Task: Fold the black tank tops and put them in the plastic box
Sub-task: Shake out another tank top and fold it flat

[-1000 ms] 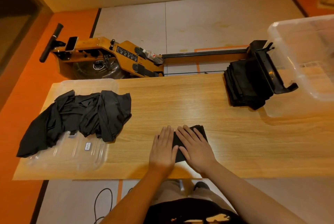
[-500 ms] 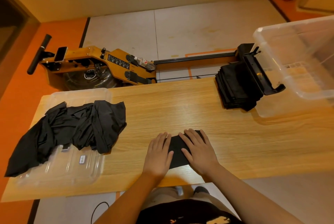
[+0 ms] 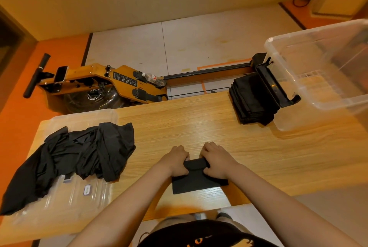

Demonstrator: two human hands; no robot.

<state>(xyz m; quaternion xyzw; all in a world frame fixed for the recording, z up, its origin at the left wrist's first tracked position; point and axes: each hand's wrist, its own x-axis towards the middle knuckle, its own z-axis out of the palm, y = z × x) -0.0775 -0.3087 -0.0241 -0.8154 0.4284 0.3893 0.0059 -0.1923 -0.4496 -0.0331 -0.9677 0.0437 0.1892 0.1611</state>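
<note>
At lower centre, a left hand [image 3: 176, 160] and a right hand [image 3: 218, 160] each clench their fingers around the far fold of a small folded black tank top [image 3: 196, 182] lying on a wooden table [image 3: 199, 123]. A stack of folded tops [image 3: 249, 101] sits at upper right, just beside the clear plastic box [image 3: 318, 30]. An unfolded black heap [image 3: 79, 155] lies at left.
</note>
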